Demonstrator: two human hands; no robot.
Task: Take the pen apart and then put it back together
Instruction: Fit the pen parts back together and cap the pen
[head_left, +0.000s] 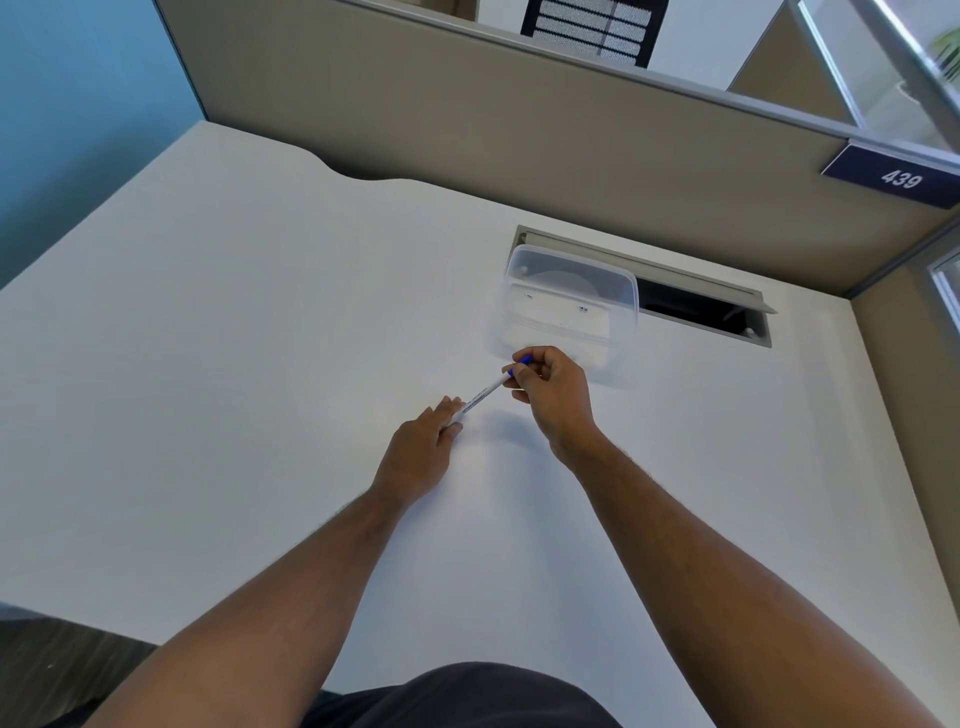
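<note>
Both hands grip pen (480, 397) (blue-ended)

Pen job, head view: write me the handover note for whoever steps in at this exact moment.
Left hand: fingertips closed on the lower end of the pen, low over the white desk.
Right hand: pinching the pen's upper end, where the blue part shows.
Pen: held between both hands, slanting up to the right, apparently in one piece.
Clear plastic container: just beyond the right hand, not being touched; contents unclear.
Done: no loose pen parts visible on the desk, so I cannot tell which stage this is.
Left: if not yet started, pull the pen apart, then reassemble it.
</note>
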